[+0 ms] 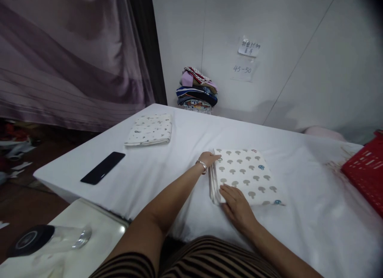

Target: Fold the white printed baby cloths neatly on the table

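Note:
A folded white cloth (245,172) printed with grey mushrooms and a few blue ones lies on the white-covered table (185,138). At its far left corner, my left hand (209,159), with a bracelet at the wrist, is closed on the layered edge, its fingers partly hidden. My right hand (236,206) grips the near left edge, fingers together on top and thumb lower down at the side. Farther left lies a second folded white cloth (151,129) with a small dark print, apart from both hands.
A black flat slab like a phone (103,168) lies near the left edge. A red basket (366,170) stands at the right. Stacked fabrics (197,90) rise behind the table by the wall. A clear bottle (64,236) lies on a pale surface at lower left.

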### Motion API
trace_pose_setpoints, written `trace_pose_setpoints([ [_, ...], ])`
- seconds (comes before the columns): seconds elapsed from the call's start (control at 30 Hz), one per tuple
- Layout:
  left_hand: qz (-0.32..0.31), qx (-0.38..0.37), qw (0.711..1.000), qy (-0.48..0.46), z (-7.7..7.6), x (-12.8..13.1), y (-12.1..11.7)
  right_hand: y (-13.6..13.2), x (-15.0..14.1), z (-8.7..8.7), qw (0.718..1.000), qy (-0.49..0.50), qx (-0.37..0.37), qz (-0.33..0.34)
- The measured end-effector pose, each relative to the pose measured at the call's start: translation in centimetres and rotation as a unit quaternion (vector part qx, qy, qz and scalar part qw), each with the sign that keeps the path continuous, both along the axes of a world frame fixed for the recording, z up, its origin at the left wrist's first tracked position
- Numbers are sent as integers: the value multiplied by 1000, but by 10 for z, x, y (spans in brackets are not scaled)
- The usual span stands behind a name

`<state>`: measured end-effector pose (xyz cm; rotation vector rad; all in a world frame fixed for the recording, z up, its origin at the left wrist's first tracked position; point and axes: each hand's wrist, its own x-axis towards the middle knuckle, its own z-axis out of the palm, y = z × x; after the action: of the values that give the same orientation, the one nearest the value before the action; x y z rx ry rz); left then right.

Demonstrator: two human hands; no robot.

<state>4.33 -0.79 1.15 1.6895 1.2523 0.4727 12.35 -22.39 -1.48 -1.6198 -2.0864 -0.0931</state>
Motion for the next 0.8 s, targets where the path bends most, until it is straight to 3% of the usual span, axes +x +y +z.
trace_pose_setpoints([
  [0.13,7,41,999,-23,1,2,3,-1,-4,2,1000,11,4,-1],
  [0.33,17,18,999,36,-8,-9,4,-4,-12,-4,999,-32,-18,-6],
  [0.57,-25,16,993,110,4,0,13,-2,-14,-5,999,-37,-20,-19],
  [0.8,1,84,996,24,3,11,15,-3,-18,-10,997,-68,-3,-26],
])
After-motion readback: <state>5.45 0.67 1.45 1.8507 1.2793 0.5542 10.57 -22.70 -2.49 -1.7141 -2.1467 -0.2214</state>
